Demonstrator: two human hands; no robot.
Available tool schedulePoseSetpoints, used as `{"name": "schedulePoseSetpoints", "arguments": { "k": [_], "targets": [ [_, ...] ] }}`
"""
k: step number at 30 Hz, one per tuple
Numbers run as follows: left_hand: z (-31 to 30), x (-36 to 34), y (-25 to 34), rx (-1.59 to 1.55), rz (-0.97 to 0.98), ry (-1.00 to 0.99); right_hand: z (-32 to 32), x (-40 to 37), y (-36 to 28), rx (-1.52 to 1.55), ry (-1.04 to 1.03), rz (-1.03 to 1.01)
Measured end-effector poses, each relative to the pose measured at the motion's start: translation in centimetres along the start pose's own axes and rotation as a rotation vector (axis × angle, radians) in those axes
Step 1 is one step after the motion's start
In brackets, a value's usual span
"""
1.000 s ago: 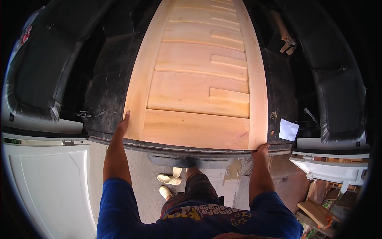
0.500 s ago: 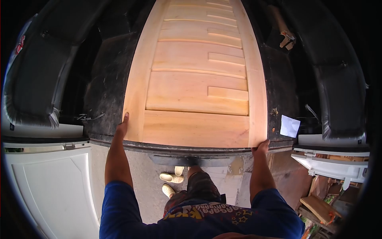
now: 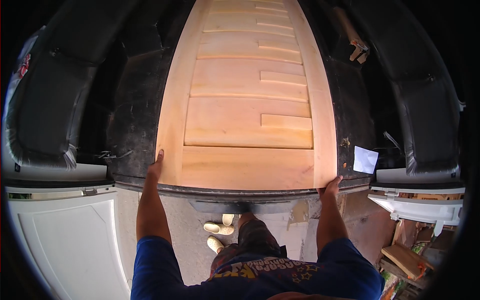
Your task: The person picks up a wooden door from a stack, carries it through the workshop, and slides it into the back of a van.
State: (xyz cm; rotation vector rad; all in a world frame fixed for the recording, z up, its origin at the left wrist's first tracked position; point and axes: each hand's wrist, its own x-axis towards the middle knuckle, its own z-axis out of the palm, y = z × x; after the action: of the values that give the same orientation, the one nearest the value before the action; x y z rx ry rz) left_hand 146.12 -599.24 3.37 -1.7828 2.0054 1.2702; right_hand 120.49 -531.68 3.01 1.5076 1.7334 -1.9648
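A long, pale wooden door (image 3: 247, 165) with recessed panels and short raised slats lies flat on the dark bed (image 3: 132, 100) of a vehicle, its far end cut off by the top of the view. My left hand (image 3: 156, 166) is closed round its left edge near the close corner, thumb on top and fingers hidden beneath or behind. At the close right corner my right hand (image 3: 331, 186) grips the wood, thumb uppermost, the other fingers partly hidden. The door's near end lies close to the sill of the bed.
Black padded seats (image 3: 45, 110) line both sides. A white paper (image 3: 365, 160) and a piece of broken wood (image 3: 356, 47) lie to the right. White vehicle doors (image 3: 70, 235) stand open at both sides. Pale clogs (image 3: 219, 228) are on the ground below, with stacked timber (image 3: 404, 260) at lower right.
The wooden door has slid slightly toward me, with both hands keeping hold of its edges. The view has also shifted a little.
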Motion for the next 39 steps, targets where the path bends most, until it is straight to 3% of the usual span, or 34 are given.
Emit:
{"name": "schedulePoseSetpoints", "arguments": {
  "k": [7,10,13,25,35,39],
  "targets": [
    [0.8,2.0,-1.5,-0.052,-0.039,-0.003,-0.6,-0.6,-0.5,-0.232,-0.018,-0.013],
    [0.9,2.0,-1.5,-0.045,-0.05,-0.009,-0.2,0.9,-0.8,-0.522,0.14,-0.179],
    [0.8,1.9,-1.2,-0.051,-0.07,-0.026,-1.0,4.4,-0.3,-1.204,0.409,-0.861],
    [1.0,3.4,-2.4,-0.049,-0.106,-0.021,0.2,0.8,-2.5,-1.264,0.305,-0.899],
    [-0.2,1.7,-1.7,-0.058,-0.072,-0.009,-0.9,3.0,-1.8,-1.299,0.275,-0.849],
    [-0.3,1.0,-0.2,0.328,-0.066,0.246,-0.4,3.0,-2.3,-1.282,0.265,-0.826]
  ]
}}
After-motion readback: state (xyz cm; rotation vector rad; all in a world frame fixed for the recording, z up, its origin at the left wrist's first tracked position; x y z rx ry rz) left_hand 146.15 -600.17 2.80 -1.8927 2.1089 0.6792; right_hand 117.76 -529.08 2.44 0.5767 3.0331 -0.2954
